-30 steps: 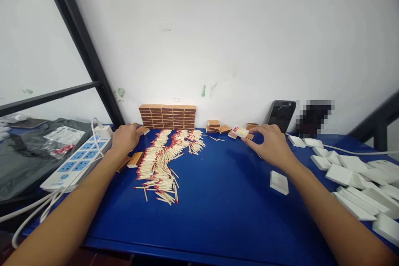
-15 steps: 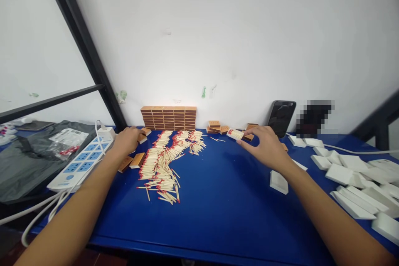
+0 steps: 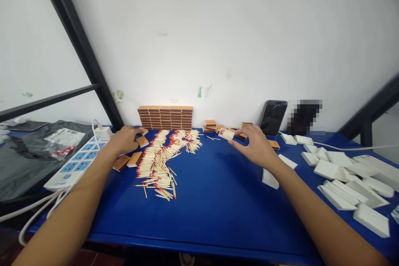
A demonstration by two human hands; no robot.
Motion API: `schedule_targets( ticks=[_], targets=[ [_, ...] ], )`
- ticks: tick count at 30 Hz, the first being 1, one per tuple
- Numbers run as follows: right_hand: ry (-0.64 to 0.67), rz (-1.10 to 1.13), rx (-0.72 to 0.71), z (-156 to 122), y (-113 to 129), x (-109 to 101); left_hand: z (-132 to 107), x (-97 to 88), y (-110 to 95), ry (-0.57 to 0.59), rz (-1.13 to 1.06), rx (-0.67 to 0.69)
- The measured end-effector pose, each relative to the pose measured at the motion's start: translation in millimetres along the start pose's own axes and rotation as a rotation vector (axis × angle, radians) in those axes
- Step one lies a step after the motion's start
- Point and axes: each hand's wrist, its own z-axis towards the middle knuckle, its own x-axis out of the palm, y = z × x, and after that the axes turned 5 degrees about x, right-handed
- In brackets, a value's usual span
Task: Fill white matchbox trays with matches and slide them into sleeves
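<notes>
In my right hand, thumb and fingers pinch a white matchbox tray filled with red-tipped matches, held above the table's back right part. My left hand is at the back left, its bent fingers and thumb at the edge of a brown matchbox sleeve. Two more sleeves lie just in front of that hand. Between my hands a long heap of loose matches spreads over the blue table. Behind my right fingers lie several brown matchboxes, partly hidden.
A neat wall of stacked matchboxes stands against the white wall. A small matchbox pile sits right of it. Many white trays cover the right side; a phone leans at the back. A power strip with cables lies left.
The view has shifted slightly to the right. My right hand still holds the filled tray. By my left fingers, the sleeve has come a little toward me and shows more.
</notes>
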Motion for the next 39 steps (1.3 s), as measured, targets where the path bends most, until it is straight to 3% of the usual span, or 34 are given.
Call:
schedule_targets(
  ticks=[9,16,24,28,31,33,34,39],
  targets=[
    [0.032,-0.002,0.002,-1.6,2.2,-0.9,0.0,-8.7,-1.6,0.094,0.016,0.156],
    [0.035,-0.008,-0.010,-2.9,1.1,2.5,-2.8,-11.8,-10.6,0.090,-0.069,0.235],
    [0.012,0.025,-0.032,-4.0,13.8,-4.4,-5.3,-19.5,-3.1,-0.070,-0.166,0.135],
    [-0.029,0.097,-0.108,-9.5,36.4,-2.3,-9.2,-24.5,-37.4,-0.215,-0.263,0.207],
    [-0.006,0.155,-0.189,-19.3,58.4,2.5,-15.3,-19.3,-78.0,-0.277,-0.336,0.365],
    [-0.008,0.175,-0.237,-25.8,71.7,5.9,-20.6,-12.5,-101.8,-0.369,-0.463,0.564],
    [-0.010,0.184,-0.257,-28.3,77.3,7.5,-23.2,-9.1,-111.0,-0.420,-0.504,0.601],
    [-0.041,0.200,-0.306,-32.2,92.0,12.6,-31.0,-2.0,-130.2,-0.434,-0.620,0.609]
  ],
)
